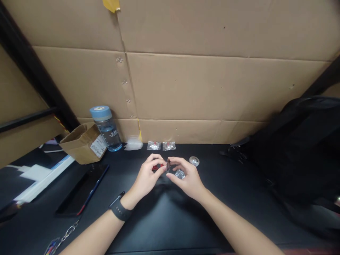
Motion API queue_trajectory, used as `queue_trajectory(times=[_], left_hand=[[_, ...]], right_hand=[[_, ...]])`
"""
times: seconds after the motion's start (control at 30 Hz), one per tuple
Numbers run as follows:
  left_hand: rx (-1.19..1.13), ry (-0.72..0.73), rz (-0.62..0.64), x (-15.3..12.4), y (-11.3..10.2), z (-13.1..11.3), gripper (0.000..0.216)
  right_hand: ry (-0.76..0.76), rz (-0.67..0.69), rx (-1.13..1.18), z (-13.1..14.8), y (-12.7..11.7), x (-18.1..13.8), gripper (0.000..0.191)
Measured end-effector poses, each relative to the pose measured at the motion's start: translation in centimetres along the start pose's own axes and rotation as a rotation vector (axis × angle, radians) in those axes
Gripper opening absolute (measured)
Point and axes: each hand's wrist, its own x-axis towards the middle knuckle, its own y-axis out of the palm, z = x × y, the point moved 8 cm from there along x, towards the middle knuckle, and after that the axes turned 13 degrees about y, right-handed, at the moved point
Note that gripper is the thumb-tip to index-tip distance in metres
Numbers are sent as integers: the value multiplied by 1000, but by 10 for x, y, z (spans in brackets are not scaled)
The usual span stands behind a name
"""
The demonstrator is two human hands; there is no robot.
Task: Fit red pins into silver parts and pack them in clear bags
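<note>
A thin, round, dark shiny disc [168,165] is held upright and nearly edge-on above the black desk. My left hand [147,175] pinches its left side between thumb and fingers. On the other side, my right hand [190,179] grips the rim with thumb and fingertips. Crumpled clear plastic [180,173] shows under my right palm; whether the hand touches it I cannot tell. Something red [156,167] is partly hidden behind my left fingers. A silvery round piece [194,161] lies just beyond my right hand.
Two small clear packets [154,145] lie by the cardboard wall [186,88], beside translucent bags [133,143]. At left are a water bottle [107,129], an open carton [81,143], a phone [83,189], a power strip [45,182] and a keychain [70,231]. A black backpack [297,152] fills the right.
</note>
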Motion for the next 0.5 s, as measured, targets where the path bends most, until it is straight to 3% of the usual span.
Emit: queue_trajectory(times=[0.33,0.5], left_hand=[[345,132,-23,-3,-1,-22,12],[455,203,-86,-4,-5,-32,9]], right_hand=[[52,-8,17,-6,1,0,32],[83,112,-65,-2,4,0,17]])
